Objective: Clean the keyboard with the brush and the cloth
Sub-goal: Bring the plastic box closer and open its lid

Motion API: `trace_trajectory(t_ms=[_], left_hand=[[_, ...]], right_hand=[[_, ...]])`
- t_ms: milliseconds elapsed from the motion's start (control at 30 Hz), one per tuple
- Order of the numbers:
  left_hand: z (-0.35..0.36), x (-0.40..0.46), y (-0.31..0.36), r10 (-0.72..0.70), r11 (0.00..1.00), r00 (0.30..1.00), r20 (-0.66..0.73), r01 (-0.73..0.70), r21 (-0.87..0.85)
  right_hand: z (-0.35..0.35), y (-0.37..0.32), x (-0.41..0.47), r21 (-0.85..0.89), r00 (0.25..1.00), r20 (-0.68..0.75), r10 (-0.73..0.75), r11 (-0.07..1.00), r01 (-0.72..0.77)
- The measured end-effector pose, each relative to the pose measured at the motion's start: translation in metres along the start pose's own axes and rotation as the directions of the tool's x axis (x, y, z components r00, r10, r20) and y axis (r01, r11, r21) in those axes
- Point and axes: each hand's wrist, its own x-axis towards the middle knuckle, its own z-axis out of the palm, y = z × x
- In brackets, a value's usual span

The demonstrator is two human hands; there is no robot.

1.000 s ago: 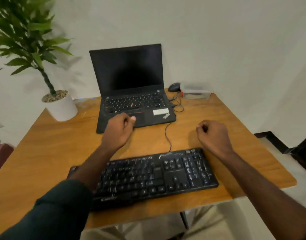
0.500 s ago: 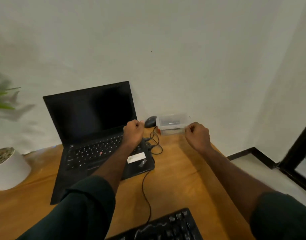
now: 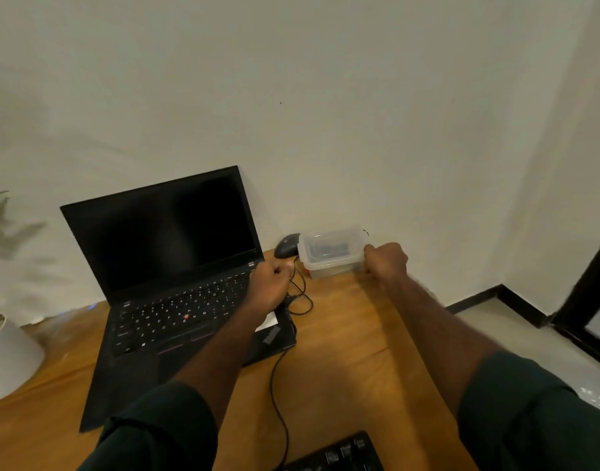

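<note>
Only the far right corner of the black keyboard (image 3: 336,453) shows, at the bottom edge, with its cable running up to the laptop. A clear plastic container (image 3: 329,249) with a lid stands at the back of the desk against the wall, with dark contents I cannot make out. My right hand (image 3: 386,261) is at the container's right end, fingers curled, thumb on the lid corner. My left hand (image 3: 269,283) is a fist over the laptop's right edge, just left of the container and apart from it. No brush or cloth is plainly visible.
An open black laptop (image 3: 176,283) sits on the wooden desk (image 3: 353,351) to the left. A black mouse (image 3: 286,249) lies beside the container, with looped cables (image 3: 300,294) in front. A white plant pot (image 3: 6,355) stands at far left. The wall is close behind.
Both hands have reached from just above the keyboard to the back of the desk. My right hand has come up against the container's right end. The view has lifted off the keyboard.
</note>
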Motion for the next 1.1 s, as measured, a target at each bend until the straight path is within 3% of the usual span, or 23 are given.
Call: trace_trajectory(t_ms=[300,367,500,700,867,1000,1100], left_hand=[[0.014,-0.05,-0.004,-0.108,0.99,0.988,0.111,0.117,-0.075],[0.014,-0.065,-0.007,-0.135,0.974,0.975,0.178,0.164,-0.156],[0.009,-0.098,-0.015,-0.112,0.962,0.969,0.219,0.161,-0.222],[-0.009,-0.135,-0.021,-0.109,0.958,0.953,0.281,0.176,-0.227],[-0.019,-0.151,-0.033,-0.111,0.955,0.947,0.301,0.186,-0.231],[-0.023,-0.156,-0.044,-0.064,0.98,0.961,0.269,0.111,-0.164],[-0.022,-0.159,-0.053,-0.027,0.982,0.97,0.24,0.071,-0.174]], right_hand=[[-0.053,0.03,-0.082,0.066,0.994,0.059,-0.089,0.994,0.085],[-0.062,0.04,-0.105,0.1,0.992,0.092,-0.084,0.992,0.075],[-0.078,0.059,-0.145,0.143,0.98,0.173,-0.098,0.987,0.073],[-0.1,0.069,-0.177,-0.066,0.94,0.252,-0.232,0.964,0.256],[-0.107,0.079,-0.188,-0.225,0.877,0.368,-0.308,0.886,0.406],[-0.107,0.081,-0.189,-0.429,0.858,0.327,-0.396,0.747,0.508],[-0.105,0.076,-0.185,-0.463,0.78,0.313,-0.542,0.63,0.623]])
